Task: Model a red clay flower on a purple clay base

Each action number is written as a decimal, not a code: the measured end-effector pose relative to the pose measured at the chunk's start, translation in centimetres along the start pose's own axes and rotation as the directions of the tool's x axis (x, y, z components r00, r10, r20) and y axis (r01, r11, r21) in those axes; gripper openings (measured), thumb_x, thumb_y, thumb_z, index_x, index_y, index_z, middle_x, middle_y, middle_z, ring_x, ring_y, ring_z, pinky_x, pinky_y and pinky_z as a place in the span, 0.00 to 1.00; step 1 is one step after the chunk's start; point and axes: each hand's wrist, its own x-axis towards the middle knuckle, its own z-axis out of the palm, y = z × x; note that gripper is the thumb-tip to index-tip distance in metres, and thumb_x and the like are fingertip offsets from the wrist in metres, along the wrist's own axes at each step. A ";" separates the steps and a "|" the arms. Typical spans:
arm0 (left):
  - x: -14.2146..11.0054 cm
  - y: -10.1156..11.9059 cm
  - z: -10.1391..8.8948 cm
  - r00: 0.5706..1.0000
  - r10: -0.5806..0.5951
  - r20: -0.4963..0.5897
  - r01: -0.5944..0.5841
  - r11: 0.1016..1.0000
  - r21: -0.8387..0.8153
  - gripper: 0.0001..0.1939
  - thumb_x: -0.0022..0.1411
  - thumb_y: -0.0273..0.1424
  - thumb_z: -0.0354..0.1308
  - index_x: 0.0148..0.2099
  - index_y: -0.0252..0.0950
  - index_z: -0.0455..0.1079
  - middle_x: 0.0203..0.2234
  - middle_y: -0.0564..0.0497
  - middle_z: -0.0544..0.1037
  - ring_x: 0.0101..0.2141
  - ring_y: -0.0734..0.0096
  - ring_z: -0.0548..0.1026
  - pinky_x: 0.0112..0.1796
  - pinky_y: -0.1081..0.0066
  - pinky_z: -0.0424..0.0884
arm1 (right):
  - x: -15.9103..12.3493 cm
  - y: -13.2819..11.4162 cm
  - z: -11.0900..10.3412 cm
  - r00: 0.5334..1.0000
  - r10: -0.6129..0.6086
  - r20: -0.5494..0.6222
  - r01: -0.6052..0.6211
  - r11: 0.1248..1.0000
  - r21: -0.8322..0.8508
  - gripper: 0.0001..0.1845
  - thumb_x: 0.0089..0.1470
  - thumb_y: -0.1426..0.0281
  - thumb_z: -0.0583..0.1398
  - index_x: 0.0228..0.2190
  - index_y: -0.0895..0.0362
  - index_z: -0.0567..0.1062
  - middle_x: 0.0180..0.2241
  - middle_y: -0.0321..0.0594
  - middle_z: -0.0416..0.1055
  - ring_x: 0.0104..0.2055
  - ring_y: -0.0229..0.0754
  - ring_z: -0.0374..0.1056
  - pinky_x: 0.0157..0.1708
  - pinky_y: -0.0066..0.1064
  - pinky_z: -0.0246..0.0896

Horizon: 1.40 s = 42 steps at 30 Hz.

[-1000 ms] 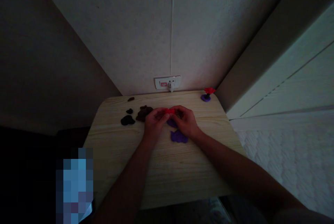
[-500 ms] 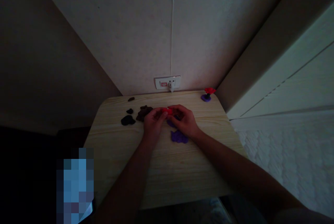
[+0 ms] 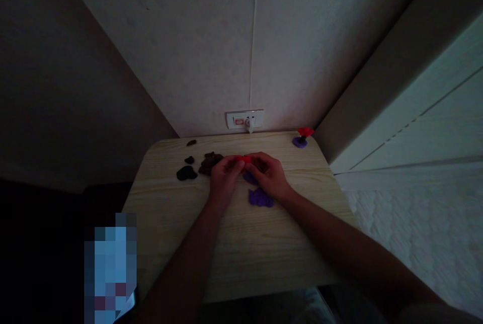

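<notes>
Left hand [image 3: 225,178] and right hand [image 3: 269,175] are pinching red piece [image 3: 243,159]; bare tabletop [image 3: 241,243] is extending nearer than the fingers.

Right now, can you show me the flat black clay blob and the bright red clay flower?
flat black clay blob [image 3: 186,173]: head view, its middle
bright red clay flower [image 3: 305,132]: head view, its petals

The left forearm [image 3: 194,246] and right forearm [image 3: 332,231] are bare, the right meeting a dim greyish sleeve [image 3: 426,313].
</notes>
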 end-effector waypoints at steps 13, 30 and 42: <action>-0.1 0.2 0.0 0.998 0.048 0.031 -0.050 0.997 0.052 0.17 0.53 0.39 0.73 0.43 0.36 0.78 0.35 0.48 0.83 0.34 0.68 0.80 0.35 0.70 0.75 | 0.0 -0.1 0.0 1.000 0.003 -0.002 -0.003 1.000 0.007 0.16 0.55 0.57 0.68 0.40 0.54 0.80 0.37 0.42 0.80 0.38 0.44 0.76 0.43 0.37 0.73; -0.1 0.2 0.1 0.999 0.032 0.017 -0.032 0.999 0.041 0.18 0.51 0.39 0.74 0.42 0.36 0.78 0.36 0.46 0.84 0.34 0.66 0.81 0.36 0.68 0.76 | 0.0 0.2 0.1 0.999 0.043 -0.008 -0.042 0.998 0.055 0.19 0.55 0.57 0.68 0.45 0.52 0.78 0.39 0.41 0.81 0.39 0.44 0.77 0.43 0.37 0.74; -0.1 0.2 0.0 1.000 -0.011 -0.013 0.011 1.000 0.017 0.22 0.47 0.37 0.76 0.42 0.33 0.78 0.35 0.44 0.85 0.36 0.62 0.82 0.40 0.63 0.78 | 0.0 0.1 0.0 0.997 0.070 -0.014 -0.069 0.995 0.073 0.20 0.54 0.54 0.68 0.45 0.52 0.80 0.40 0.42 0.82 0.38 0.44 0.78 0.43 0.38 0.75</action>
